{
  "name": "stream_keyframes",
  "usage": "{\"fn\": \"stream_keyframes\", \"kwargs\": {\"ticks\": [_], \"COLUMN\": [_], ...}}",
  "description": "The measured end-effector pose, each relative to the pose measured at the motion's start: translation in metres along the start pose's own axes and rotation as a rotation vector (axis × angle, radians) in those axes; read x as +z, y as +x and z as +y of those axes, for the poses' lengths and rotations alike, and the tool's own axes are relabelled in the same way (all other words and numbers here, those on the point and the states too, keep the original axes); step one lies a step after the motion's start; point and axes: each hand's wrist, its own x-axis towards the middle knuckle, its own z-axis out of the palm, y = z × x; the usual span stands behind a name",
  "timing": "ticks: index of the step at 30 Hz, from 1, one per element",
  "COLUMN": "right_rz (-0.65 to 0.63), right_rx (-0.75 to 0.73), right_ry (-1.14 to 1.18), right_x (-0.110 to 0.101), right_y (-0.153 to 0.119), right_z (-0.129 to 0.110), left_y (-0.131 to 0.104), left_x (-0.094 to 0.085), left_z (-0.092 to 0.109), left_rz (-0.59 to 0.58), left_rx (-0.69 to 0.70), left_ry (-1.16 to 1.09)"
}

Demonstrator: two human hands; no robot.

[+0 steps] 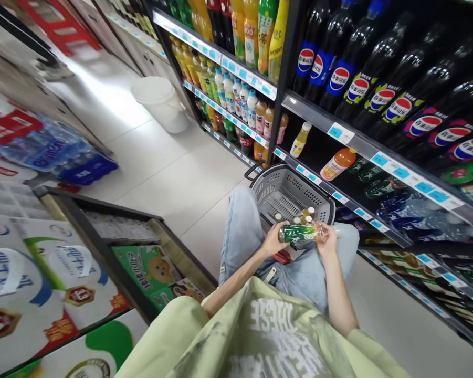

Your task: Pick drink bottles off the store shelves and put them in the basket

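Note:
A clear plastic bottle with a green label (299, 233) lies sideways between my two hands, over my lap. My left hand (274, 240) is closed round its left end, and my right hand (327, 239) grips the other end near a red part. Just beyond, a grey shopping basket (273, 181) stands on the floor between my knees and the shelf. Several bottles with white caps (307, 212) are in the near part of the basket, partly hidden by the held bottle and my hands.
To the right, a shelf rack holds large cola bottles (339, 76), with an orange juice bottle (337, 164) and a yellow-labelled bottle (300, 139) lower down. A white bucket (163, 105) stands on the floor ahead. Stacked cartons (69, 257) and wrapped water bottles (59, 152) line the left.

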Motion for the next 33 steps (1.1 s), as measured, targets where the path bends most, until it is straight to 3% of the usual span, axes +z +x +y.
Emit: {"fn": "stream_keyframes", "kwargs": {"ticks": [5,11,15,19,26,33], "right_rz": [0.045,0.124,0.083,0.041,0.103,0.166], "right_rx": [0.074,0.067,0.084,0.077,0.097,0.097], "right_ry": [-0.008,0.085,0.086,0.062,0.000,0.088], "right_x": [0.012,0.001,-0.002,-0.006,-0.006,-0.001], "right_y": [0.018,0.024,0.018,0.017,0.022,0.018], "right_z": [0.001,-0.002,-0.001,-0.002,-0.002,-0.005], "left_y": [-0.002,-0.008,-0.012,-0.014,-0.011,-0.014], "left_x": [-0.002,-0.001,-0.002,-0.001,0.000,0.001], "left_z": [0.001,0.006,0.020,0.032,0.037,0.042], "left_rz": [-0.098,-0.312,-0.412,-0.431,-0.466,-0.415], "left_rx": [-0.001,0.017,-0.027,-0.018,-0.047,-0.055], "left_ry": [0.246,0.368,0.551,0.698,0.784,0.650]}}
